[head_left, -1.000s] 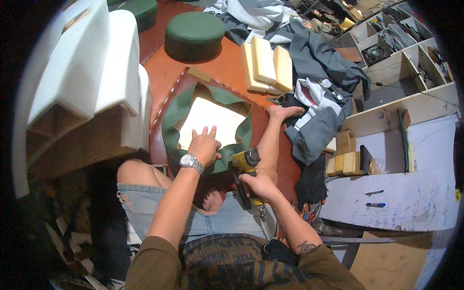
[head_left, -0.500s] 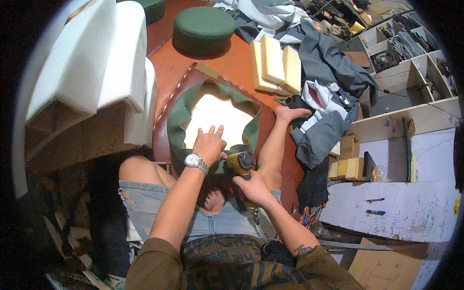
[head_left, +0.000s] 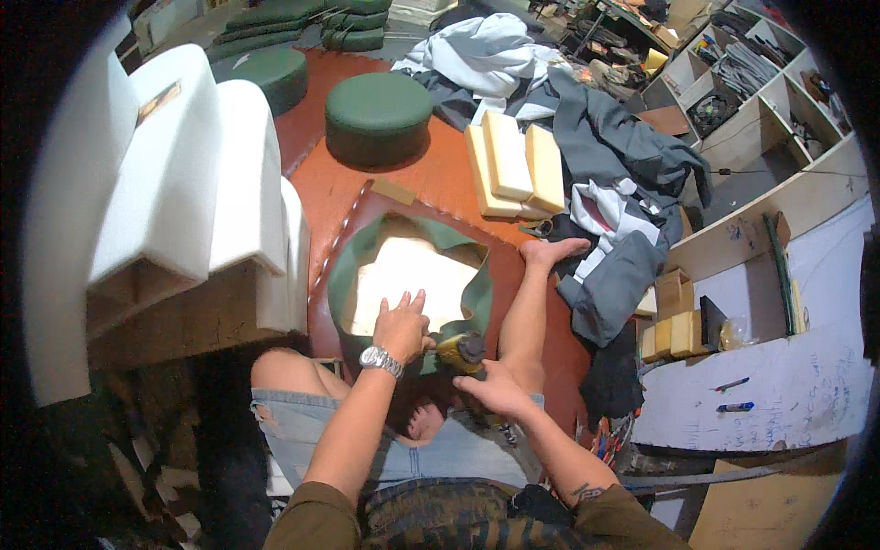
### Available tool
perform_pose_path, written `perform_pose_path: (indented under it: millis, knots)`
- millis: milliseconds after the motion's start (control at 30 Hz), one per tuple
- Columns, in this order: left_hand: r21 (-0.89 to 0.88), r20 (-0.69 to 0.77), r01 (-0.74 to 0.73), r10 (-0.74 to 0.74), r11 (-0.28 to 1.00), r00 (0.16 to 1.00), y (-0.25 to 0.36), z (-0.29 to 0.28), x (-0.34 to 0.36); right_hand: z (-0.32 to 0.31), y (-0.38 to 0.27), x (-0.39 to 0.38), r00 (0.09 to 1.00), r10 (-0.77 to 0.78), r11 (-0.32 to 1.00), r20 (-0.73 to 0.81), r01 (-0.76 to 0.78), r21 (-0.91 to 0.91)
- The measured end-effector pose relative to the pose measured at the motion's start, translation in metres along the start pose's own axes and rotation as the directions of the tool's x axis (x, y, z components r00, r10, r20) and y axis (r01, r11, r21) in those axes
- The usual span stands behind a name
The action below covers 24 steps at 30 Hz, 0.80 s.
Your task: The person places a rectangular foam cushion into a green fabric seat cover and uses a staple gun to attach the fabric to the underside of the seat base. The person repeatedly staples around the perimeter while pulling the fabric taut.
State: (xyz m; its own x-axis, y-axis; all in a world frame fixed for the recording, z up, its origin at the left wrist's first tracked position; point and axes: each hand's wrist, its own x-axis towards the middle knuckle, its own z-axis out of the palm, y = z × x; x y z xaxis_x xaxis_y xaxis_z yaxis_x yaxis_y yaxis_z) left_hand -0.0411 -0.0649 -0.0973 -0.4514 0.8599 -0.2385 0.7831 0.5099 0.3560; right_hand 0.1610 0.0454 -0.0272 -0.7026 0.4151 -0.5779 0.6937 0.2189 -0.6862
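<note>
A round cushion lies upside down between my legs, its green cover [head_left: 476, 296] standing up in a wavy rim around a pale flat base [head_left: 417, 273]. My left hand [head_left: 401, 331], with a metal watch at the wrist, rests on the near edge of the base. Its fingers are spread and reach onto the pale surface; the thumb lies by the near cover edge. In my right hand [head_left: 498, 387] is a yellow and black staple gun [head_left: 460, 351], its head close to the near right rim of the cover. Its tip is hidden from this view.
Finished green round cushions [head_left: 379, 117] stand beyond. Yellow foam blocks [head_left: 506, 165] and grey fabric [head_left: 616, 137] lie at the far right. Tall white padded pieces [head_left: 174, 174] crowd the left. Light shelving [head_left: 770, 206] with two pens [head_left: 735, 407] borders the right.
The whole view has tilted, so everything sits lower and more cushions show at the back. My right hand and the staple gun stay by the near right rim; the left hand stays on the base.
</note>
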Motion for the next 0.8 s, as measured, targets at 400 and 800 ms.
perform_pose_path:
  millis: [400, 800]
  knots:
    - [-0.13, -0.145, 0.137, -0.156, 0.982, 0.977, 0.078, 0.02, 0.037, -0.122, 0.056, -0.02, 0.985, 0.001, 0.96, -0.172, -0.049, -0.276]
    - [0.056, -0.161, 0.001, 0.008, 0.998, 0.987, 0.056, 0.018, 0.056, -0.102, 0.023, 0.021, 0.987, 0.04, 0.978, -0.154, -0.07, -0.194]
